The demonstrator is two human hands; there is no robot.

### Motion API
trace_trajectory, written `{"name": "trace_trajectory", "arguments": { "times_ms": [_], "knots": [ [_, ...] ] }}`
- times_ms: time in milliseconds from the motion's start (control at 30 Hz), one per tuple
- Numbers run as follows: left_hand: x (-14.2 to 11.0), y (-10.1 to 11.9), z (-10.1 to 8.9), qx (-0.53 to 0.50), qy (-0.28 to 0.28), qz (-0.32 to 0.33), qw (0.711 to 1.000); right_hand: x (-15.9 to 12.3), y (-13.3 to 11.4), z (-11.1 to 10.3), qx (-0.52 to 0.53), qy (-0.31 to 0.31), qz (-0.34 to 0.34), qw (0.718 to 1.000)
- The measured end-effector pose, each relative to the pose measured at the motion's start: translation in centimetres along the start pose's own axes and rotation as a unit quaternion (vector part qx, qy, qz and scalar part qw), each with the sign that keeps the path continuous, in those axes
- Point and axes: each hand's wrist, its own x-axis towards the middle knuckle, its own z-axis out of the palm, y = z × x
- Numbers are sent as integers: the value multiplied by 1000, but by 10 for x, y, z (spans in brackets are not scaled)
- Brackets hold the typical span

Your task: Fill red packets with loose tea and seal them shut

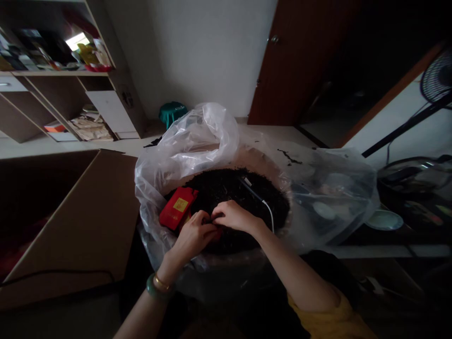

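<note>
A large plastic-lined tub (261, 162) in front of me holds dark, loose, leaf-like material (226, 183). My left hand (197, 231) is closed over its near left part, with red packet material (216, 234) showing under and beside the fingers. Against its fingertips, my right hand (233, 214) is closed in a pinch; what lies between its fingers is hidden. Just left of the hands, a flat red packet (178, 207) with a yellow label rests on the dark material. A slim dark handheld device (251, 189) with a white cable lies to the right.
Clear plastic sheeting (187, 136) bunches around the tub and spreads right. An open cardboard box (77, 212) stands at left. A small pale dish (384, 220) and a glass-lidded pan (416, 172) sit at right. Shelves, a green-covered bin (173, 113) and a door are behind.
</note>
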Motion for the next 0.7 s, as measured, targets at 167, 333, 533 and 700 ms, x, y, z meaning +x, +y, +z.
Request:
{"name": "trace_trajectory", "arguments": {
  "times_ms": [167, 333, 533, 700],
  "knots": [
    [0, 1, 1, 4, 23, 4, 1000, 0, 3, 4, 90, 51, -4, 995],
    [-2, 1, 1, 9, 35, 4, 999, -3, 3, 9, 150, 30, 5, 988],
    [-2, -1, -2, 8, 27, 41, 999, 0, 19, 5, 217, 114, 55, 968],
    [-1, -3, -1, 2, 5, 22, 1000, -4, 29, 0, 72, 255, 6, 964]
  ]
}}
